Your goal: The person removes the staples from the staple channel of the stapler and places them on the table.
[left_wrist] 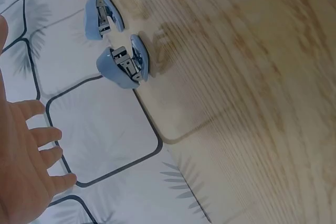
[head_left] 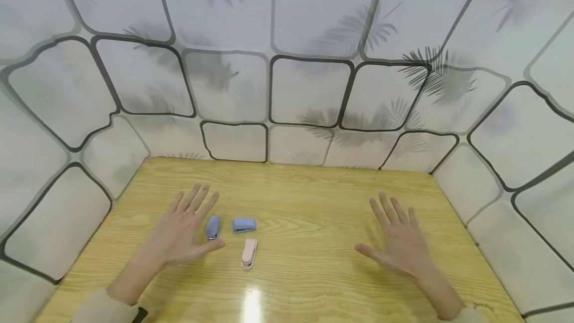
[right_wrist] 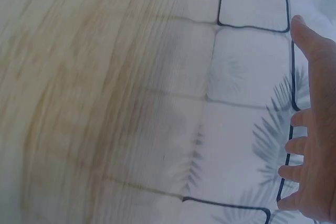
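Three small staplers lie on the wooden table (head_left: pixel 309 213). One blue stapler (head_left: pixel 213 227) sits between the thumb and index finger of my left hand (head_left: pixel 181 233) in the head view, lengthwise to me. A second blue stapler (head_left: pixel 243 225) lies crosswise to its right. Nearer to me is a pink stapler (head_left: pixel 249 253) with a pale base. My left hand is spread over the table's left side, holding nothing. Far to the right, my right hand (head_left: pixel 399 243) is spread likewise, with no object near it. The left wrist view shows the metal insides of a blue stapler (left_wrist: pixel 125 64).
A pale wall covering (head_left: pixel 309 93) with dark outlined blocks and leaf shadows rises behind the table and along both sides. Light glares off the tabletop near the front. A dark band (head_left: pixel 140 315) shows at the left sleeve (head_left: pixel 104 307).
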`<state>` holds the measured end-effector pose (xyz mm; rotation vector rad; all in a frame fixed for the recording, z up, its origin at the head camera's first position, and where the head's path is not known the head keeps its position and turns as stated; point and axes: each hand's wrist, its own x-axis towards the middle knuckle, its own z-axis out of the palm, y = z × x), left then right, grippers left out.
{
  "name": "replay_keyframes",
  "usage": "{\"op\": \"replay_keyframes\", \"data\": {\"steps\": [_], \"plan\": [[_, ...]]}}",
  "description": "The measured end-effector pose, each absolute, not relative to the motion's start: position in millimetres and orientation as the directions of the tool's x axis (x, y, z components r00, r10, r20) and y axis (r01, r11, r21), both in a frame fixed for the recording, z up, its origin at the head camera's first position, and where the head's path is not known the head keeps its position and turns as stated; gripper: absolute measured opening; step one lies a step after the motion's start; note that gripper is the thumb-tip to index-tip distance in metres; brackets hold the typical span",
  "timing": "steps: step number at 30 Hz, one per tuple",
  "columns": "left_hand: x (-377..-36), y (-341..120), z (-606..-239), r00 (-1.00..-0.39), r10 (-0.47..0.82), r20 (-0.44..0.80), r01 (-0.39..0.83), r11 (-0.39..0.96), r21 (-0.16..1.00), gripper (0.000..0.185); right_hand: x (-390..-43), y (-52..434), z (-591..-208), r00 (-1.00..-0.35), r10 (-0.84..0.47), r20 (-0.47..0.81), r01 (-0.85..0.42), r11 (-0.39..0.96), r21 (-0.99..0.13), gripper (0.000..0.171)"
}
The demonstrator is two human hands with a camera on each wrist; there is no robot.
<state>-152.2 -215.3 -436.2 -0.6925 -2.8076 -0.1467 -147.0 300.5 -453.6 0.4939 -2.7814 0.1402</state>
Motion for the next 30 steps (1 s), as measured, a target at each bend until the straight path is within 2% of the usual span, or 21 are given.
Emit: {"op": "replay_keyframes", "data": {"steps": [7,24,30], "plan": [[-158,-209,-439,-0.845,0.475,0.247,0.494,0.869,0.022,0.104,-156,273,-457,-0.878,-0.371,0.304,-0.404,0.913,-0.052,0.114],[-174,-194,-443,-0.784,0.560,0.267,0.577,0.816,-0.018,0.087,-183,189,-464,-0.753,-0.582,0.307,-0.607,0.794,0.018,0.101],[-175,-191,-443,-0.796,0.561,0.228,0.572,0.820,-0.022,0.081,-190,159,-466,-0.728,-0.636,0.257,-0.651,0.758,0.031,0.096]]}}
